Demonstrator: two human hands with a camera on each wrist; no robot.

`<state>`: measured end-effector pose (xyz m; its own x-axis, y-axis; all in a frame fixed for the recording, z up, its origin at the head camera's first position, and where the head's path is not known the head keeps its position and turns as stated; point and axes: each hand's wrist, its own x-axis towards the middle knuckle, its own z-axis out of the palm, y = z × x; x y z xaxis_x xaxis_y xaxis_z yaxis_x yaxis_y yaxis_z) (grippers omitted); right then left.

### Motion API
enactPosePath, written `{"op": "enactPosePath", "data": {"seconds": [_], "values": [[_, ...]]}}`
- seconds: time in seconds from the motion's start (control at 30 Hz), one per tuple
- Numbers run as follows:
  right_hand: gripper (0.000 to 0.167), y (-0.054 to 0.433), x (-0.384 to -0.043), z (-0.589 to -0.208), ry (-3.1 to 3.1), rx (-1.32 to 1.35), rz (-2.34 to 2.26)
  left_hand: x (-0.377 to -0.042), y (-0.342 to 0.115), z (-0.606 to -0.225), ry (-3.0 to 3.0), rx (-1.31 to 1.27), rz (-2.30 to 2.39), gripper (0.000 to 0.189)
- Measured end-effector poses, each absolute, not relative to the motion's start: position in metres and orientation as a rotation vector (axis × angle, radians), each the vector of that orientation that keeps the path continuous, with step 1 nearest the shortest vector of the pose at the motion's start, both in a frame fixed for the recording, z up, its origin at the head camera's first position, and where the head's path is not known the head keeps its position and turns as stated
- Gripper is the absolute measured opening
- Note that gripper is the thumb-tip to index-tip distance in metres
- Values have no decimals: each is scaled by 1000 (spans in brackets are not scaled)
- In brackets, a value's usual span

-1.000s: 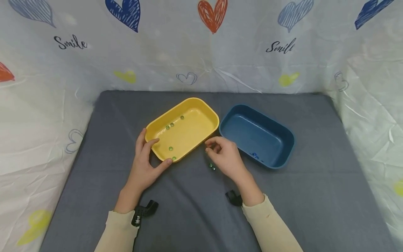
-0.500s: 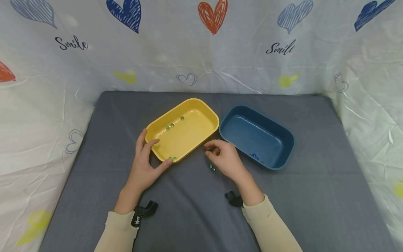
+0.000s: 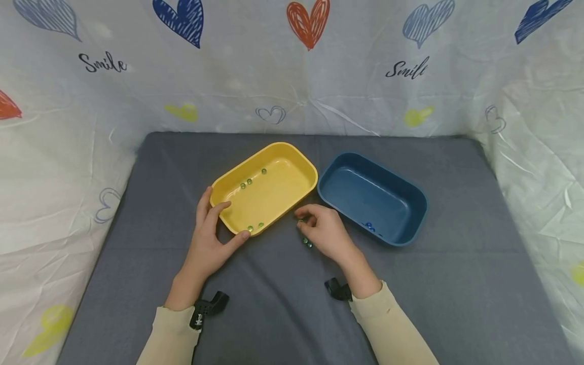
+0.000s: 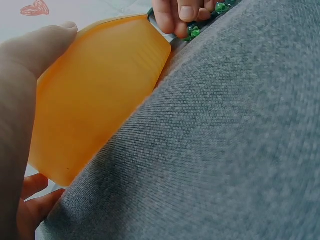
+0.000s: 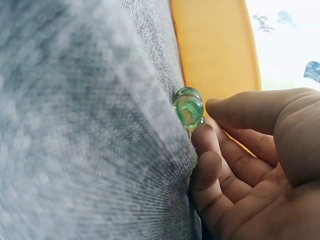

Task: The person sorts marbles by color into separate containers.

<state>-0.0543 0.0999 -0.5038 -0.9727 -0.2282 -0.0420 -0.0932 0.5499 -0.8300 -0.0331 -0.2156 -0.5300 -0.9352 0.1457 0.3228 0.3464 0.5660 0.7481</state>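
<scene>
My left hand [image 3: 210, 241] holds the near left corner of a yellow tray [image 3: 296, 157], thumb against the near rim and a finger over the edge. In the tray lie several green marbles [image 3: 249, 181], two of them by the near side. Off the tray's near right side, my right hand [image 3: 326, 230] pinches a green glass marble [image 3: 300, 221] low over the cloth, its fingers curled. Two more green marbles [image 3: 307, 243] sit on the cloth beside the thumb. In the right wrist view the marbles [image 5: 190, 110] overlap by the fingertips, so contact is partly hidden.
A blue tray [image 3: 374, 177] stands right of the yellow one, nearly touching its corner. A few blue marbles [image 3: 368, 225] rest at its near end. Grey cloth [image 3: 274, 314] covers the table, and a printed white sheet [image 3: 237, 66] hangs behind.
The right hand has dipped slightly towards the cloth, and a green marble now shows at its fingertips. In the yellow tray, a marble has rolled to the near side. The left hand stays put.
</scene>
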Motion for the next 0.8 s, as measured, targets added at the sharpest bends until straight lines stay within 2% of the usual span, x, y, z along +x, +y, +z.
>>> {"op": "enactPosePath", "data": {"seconds": [0.8], "values": [[23,100,-54,-503,2619,-283,-1357,-34,-216,-532,-2567,-420,-1303,83]]}}
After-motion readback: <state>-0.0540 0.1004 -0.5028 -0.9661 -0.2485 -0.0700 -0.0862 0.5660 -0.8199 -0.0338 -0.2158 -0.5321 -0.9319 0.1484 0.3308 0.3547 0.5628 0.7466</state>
